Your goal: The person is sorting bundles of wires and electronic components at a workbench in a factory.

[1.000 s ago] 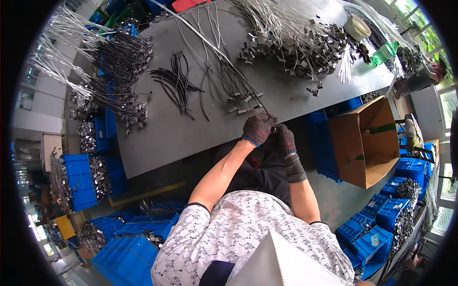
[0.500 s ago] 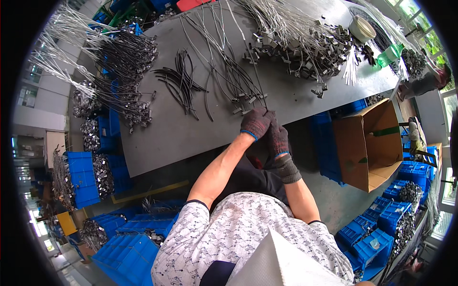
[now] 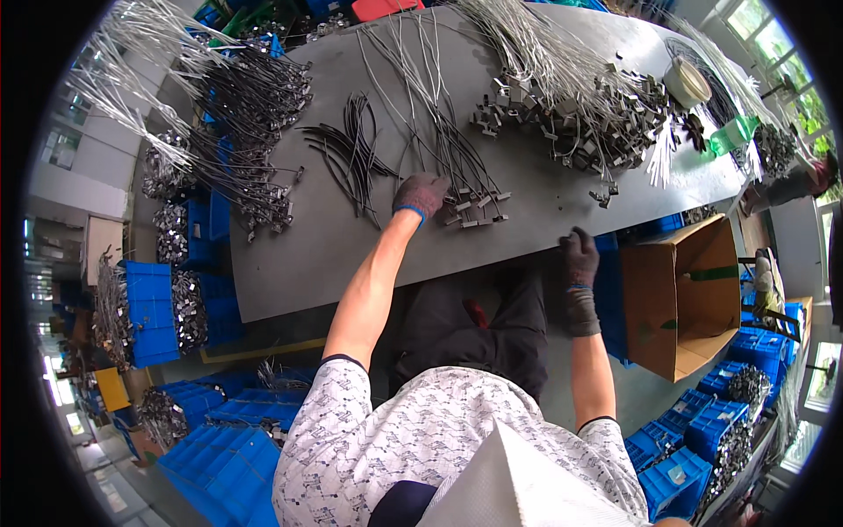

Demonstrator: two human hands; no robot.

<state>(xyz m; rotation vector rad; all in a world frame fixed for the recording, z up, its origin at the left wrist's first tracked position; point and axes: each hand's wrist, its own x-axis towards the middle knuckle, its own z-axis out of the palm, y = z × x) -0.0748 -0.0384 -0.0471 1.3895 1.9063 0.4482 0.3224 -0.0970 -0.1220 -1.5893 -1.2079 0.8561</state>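
Note:
My left hand (image 3: 422, 195), in a dark knitted glove with a blue cuff, is over the table with its fingers curled. It lies between a loose pile of short black tubes (image 3: 356, 154) and a bunch of thin cables (image 3: 452, 149) with small metal connector ends (image 3: 474, 209). Whatever its fingers may hold is hidden beneath them. My right hand (image 3: 580, 256), gloved too, hovers at the table's front edge with thumb and fingers apart, and nothing shows in it.
The grey table (image 3: 299, 281) carries a large heap of cables with metal connectors (image 3: 571, 119), a white bowl (image 3: 688, 83) and a green plastic bottle (image 3: 734, 134). More black cables (image 3: 255, 114) hang at left. A cardboard box (image 3: 650, 299) and blue crates (image 3: 224, 470) stand around me.
My hands have parted from a cable they held together at the table edge. The left went left toward the black tubes, the right moved right and back. The whole view shifted slightly.

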